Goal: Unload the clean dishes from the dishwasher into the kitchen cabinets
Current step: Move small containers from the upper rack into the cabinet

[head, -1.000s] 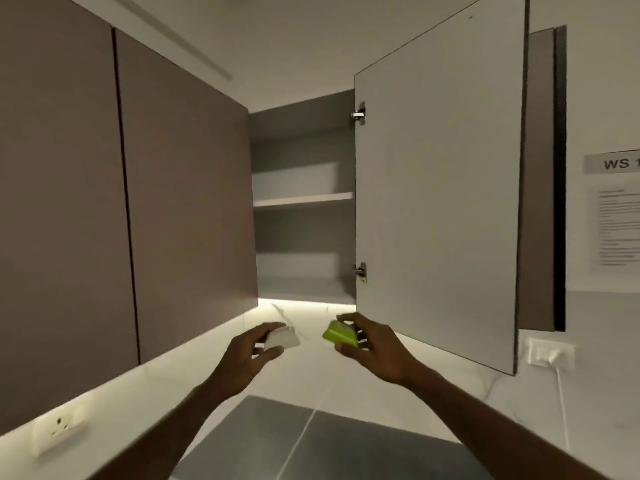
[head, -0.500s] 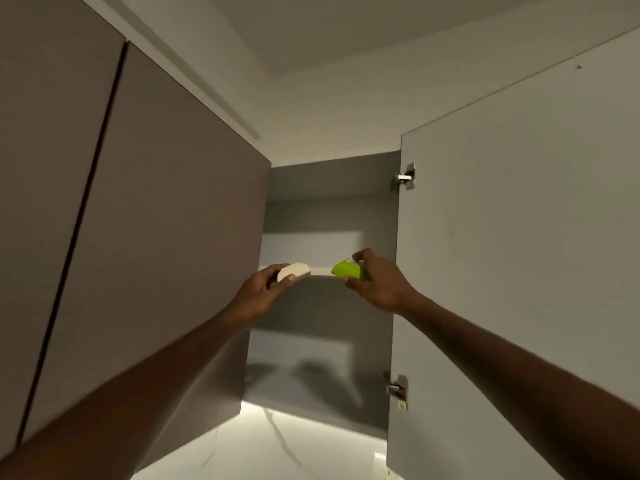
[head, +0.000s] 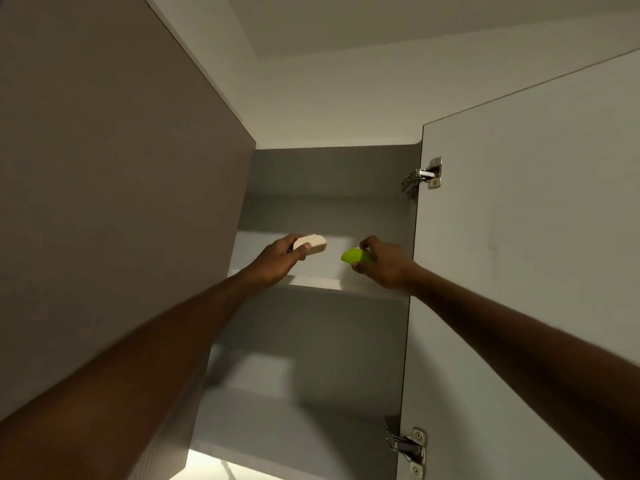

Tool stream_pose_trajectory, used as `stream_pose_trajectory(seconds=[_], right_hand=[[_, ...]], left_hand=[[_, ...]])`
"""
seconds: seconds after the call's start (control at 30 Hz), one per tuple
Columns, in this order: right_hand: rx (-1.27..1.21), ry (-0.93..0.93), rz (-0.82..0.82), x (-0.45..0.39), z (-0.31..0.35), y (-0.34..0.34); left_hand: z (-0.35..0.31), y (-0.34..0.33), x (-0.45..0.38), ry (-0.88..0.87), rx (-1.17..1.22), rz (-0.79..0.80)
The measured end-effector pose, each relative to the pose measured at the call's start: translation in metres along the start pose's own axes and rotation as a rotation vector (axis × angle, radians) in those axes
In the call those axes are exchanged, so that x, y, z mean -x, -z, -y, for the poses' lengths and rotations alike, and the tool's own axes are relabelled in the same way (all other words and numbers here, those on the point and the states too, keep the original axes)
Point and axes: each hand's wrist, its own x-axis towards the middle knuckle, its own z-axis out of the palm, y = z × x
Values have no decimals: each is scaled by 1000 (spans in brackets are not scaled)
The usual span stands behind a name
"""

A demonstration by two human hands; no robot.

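The left hand (head: 278,256) is raised into the open cabinet, its fingers curled round a small cream-white dish (head: 311,244) held by one end, just above the front edge of the upper shelf (head: 313,281), toward the shelf's left end. The right hand (head: 382,263) is up beside it, near the shelf's right end, with thumb and fingers pinching a small lime-green dish (head: 356,256) that pokes out to the left of the fingers. The two pieces are apart, with a clear gap between them, and whether either touches the shelf cannot be told. The cabinet door (head: 526,271) stands swung open on the right, carried by an upper hinge (head: 424,174) and a lower hinge (head: 408,448). A closed brown cabinet front (head: 114,202) fills the left side.
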Motion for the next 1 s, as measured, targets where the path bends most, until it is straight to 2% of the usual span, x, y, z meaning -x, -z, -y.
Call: stream_pose_trajectory(seconds=[0.17, 0.37, 0.53, 0.77, 0.9, 1.0], right_hand=[[36, 14, 1, 3, 2, 4], [55, -14, 4, -1, 6, 9], [146, -54, 101, -11, 5, 3], [206, -125, 297, -33, -3, -9], [171, -134, 319, -40, -7, -13], [158, -139, 311, -44, -7, -18]], left_hand=[[10, 3, -2, -11, 141, 32], [5, 14, -4, 8, 79, 38], [16, -4, -14, 26, 34, 72], [26, -23, -50, 22, -84, 273], [24, -28, -62, 25, -137, 396], [27, -30, -66, 13, -265, 486]])
